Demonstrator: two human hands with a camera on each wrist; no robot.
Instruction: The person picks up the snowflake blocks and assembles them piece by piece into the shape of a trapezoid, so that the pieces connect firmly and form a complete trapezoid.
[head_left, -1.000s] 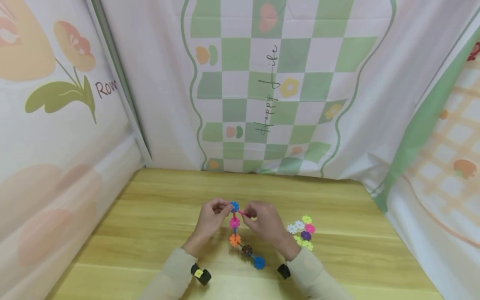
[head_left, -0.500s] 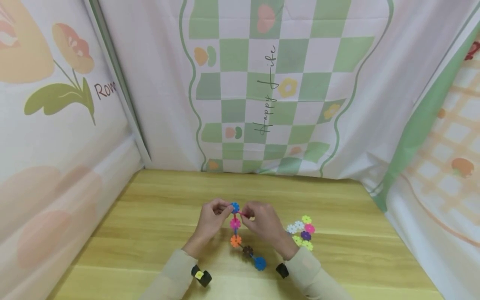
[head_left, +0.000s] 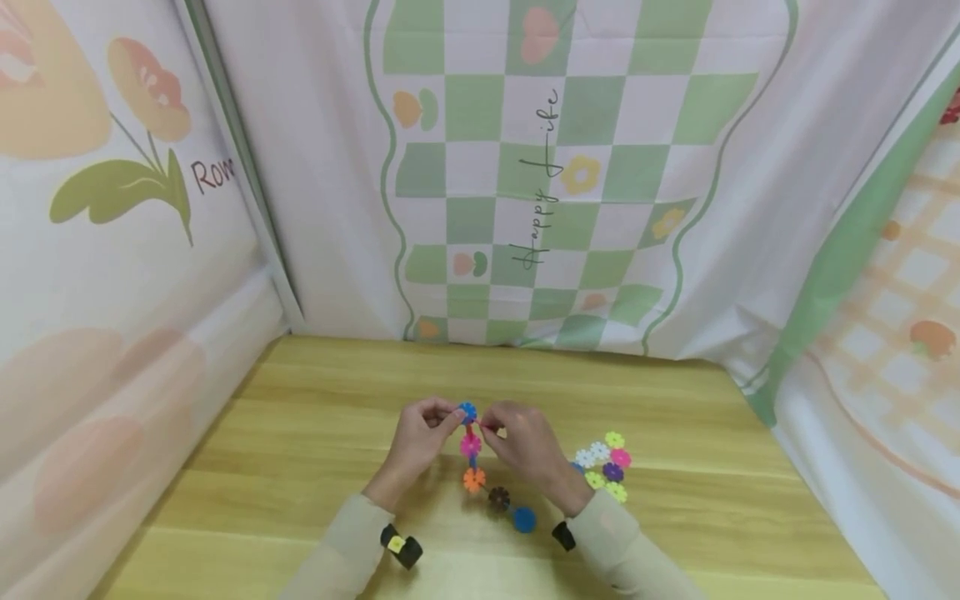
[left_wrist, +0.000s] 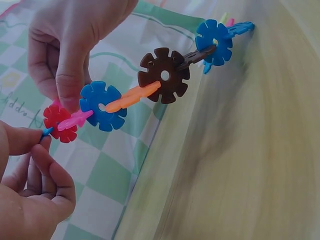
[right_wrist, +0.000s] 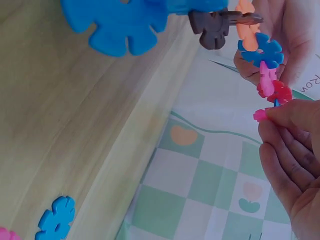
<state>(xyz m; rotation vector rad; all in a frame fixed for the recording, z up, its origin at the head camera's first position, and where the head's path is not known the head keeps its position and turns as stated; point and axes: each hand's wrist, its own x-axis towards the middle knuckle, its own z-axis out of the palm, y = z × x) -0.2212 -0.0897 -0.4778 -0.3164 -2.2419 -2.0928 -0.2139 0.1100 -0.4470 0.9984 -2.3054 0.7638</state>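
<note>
My left hand (head_left: pixel 422 437) pinches the blue snowflake disc (head_left: pixel 468 413) at the top of a chain of slotted plastic discs. My right hand (head_left: pixel 528 442) pinches a pink snowflake disc (right_wrist: pixel 260 115) by its edge, right at that blue one. Below them the chain hangs down: a red disc (left_wrist: pixel 60 123), a pink disc (head_left: pixel 471 445), an orange disc (head_left: pixel 474 479), a brown disc (left_wrist: pixel 164 76) and a large-looking blue disc (head_left: pixel 524 520) at its lower end. Neighbouring discs are slotted into each other crosswise. Fingertips partly hide the joint between the pinched discs.
On the wooden table (head_left: pixel 322 392), right of my right hand, lie several loose discs: white (head_left: pixel 592 452), pink (head_left: pixel 620 458), purple (head_left: pixel 613 472) and yellow-green (head_left: pixel 615 439). A loose blue disc (right_wrist: pixel 56 220) lies there too. Patterned curtains (head_left: pixel 337 167) enclose the table.
Both hands stay nearly in place, pinching the same discs. The pink disc in my right hand shows less than before. The chain's lower end has swung slightly right.
</note>
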